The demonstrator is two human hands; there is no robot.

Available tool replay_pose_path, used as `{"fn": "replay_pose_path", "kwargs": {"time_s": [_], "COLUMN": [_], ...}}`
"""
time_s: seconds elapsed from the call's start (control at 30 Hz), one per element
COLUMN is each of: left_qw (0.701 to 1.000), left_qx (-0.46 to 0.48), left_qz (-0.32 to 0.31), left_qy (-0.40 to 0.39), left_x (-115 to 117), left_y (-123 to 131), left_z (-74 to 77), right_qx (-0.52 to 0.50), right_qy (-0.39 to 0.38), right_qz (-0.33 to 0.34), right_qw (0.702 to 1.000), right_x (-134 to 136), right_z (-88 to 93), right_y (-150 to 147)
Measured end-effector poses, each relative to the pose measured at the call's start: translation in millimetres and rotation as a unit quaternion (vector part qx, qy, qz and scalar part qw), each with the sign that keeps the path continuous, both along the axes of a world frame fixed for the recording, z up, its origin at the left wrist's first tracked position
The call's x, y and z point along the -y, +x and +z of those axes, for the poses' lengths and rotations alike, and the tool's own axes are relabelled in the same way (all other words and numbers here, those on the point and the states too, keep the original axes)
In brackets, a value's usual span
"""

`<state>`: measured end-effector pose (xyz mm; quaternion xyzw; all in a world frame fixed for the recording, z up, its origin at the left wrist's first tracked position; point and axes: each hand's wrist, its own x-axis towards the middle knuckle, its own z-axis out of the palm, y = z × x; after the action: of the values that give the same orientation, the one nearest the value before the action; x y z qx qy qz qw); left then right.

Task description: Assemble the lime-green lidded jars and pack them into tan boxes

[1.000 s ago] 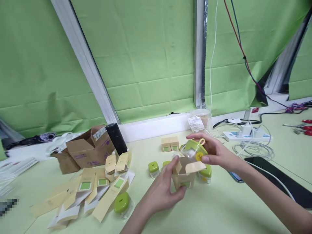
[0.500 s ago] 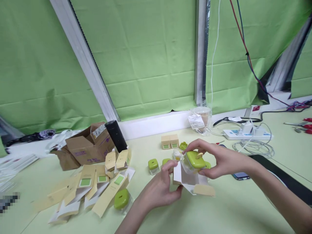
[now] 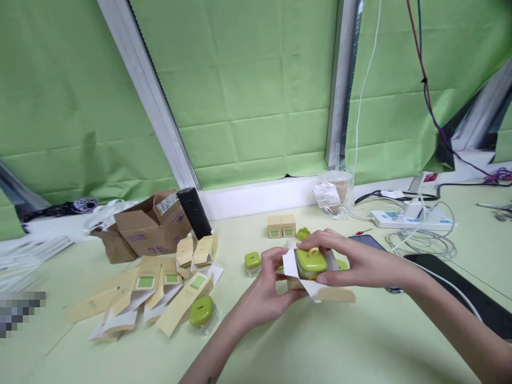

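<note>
Left hand (image 3: 266,293) grips a tan cardboard box (image 3: 311,288), steadying its edges around the boxy green-lidded plastic container (image 3: 311,261) gripped by right hand (image 3: 350,258).

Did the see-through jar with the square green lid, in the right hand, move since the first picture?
Yes. Judged against the two tan cardboard boxes standing behind, the jar shifted nearer the person, down into the open white-lined cardboard box.

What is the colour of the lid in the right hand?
The lid is yellowish green; it shows in the head view.
</note>
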<state>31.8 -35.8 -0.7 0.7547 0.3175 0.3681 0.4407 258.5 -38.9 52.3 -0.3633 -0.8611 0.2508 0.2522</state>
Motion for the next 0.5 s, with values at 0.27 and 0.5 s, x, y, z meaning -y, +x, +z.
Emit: {"fn": "replay_pose_path", "kwargs": {"time_s": [0.27,0.5], "left_qw": [0.997,0.984], "left_qx": [0.052,0.022], "left_qz": [0.051,0.097], "left_qy": [0.005,0.149], "left_x": [-0.2,-0.6], "left_y": [4.2,-1.9], "left_z": [-0.9,2.6], "right_qx": [-0.11,-0.28], "right_qy": [-0.028,-0.02], "right_qz": [-0.022,-0.054], "right_qw": [0.993,0.958], "right_x": [-2.7,-5.8], "right_z": [-6.6,-12.7], "right_y": [-10.0,-23.9]}}
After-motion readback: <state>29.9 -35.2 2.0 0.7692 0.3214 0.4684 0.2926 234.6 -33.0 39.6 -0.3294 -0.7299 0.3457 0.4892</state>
